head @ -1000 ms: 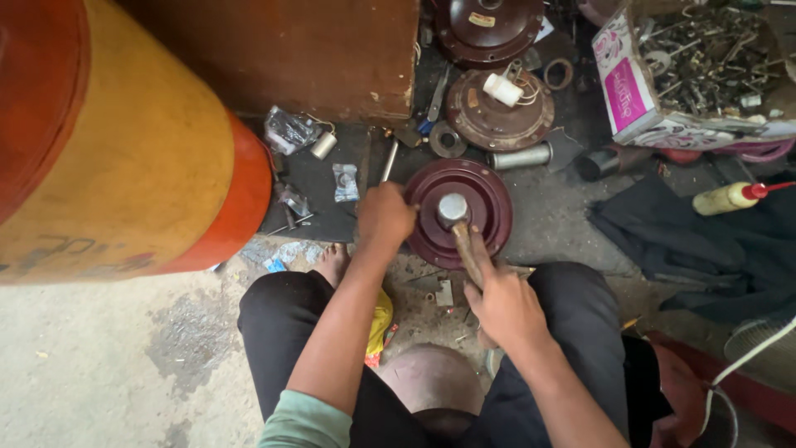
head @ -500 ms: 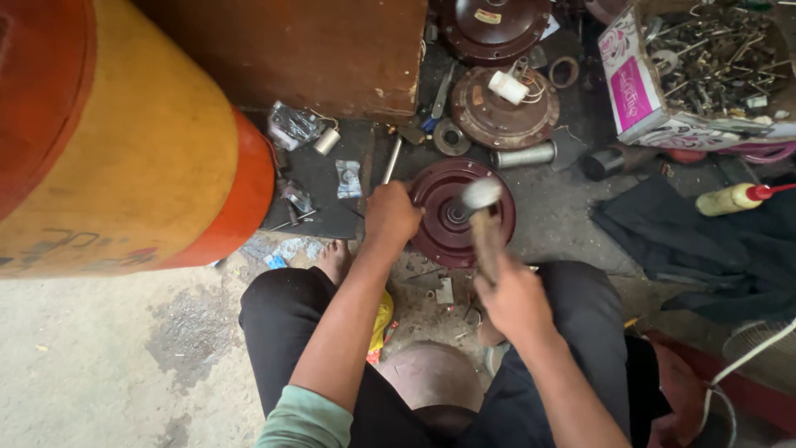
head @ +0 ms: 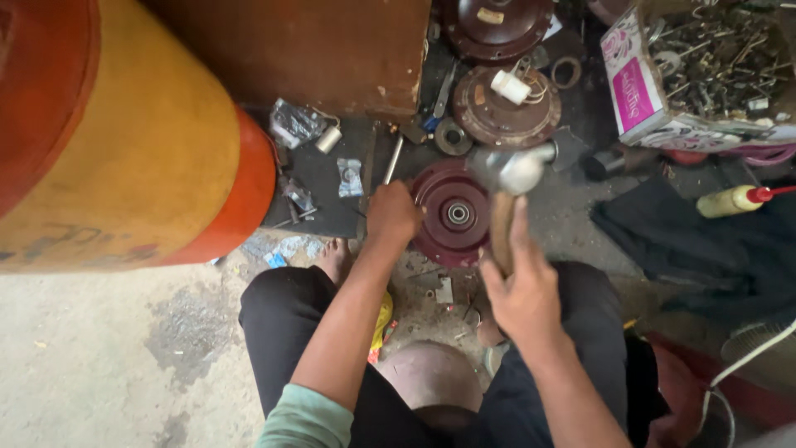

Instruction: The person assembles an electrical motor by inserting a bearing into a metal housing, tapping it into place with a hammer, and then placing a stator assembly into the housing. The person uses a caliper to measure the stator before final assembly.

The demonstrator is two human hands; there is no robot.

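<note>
Maroon motor housing (head: 454, 214) sits on the floor, steadied at its edge by the left hand (head: 391, 214), while the right hand (head: 521, 286) grips a raised hammer (head: 506, 187).

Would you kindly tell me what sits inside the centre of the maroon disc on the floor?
A round metal bearing sits in the centre recess of the maroon disc. The left hand covers the disc's left edge, and the hammer in the right hand hides its right edge.
</note>
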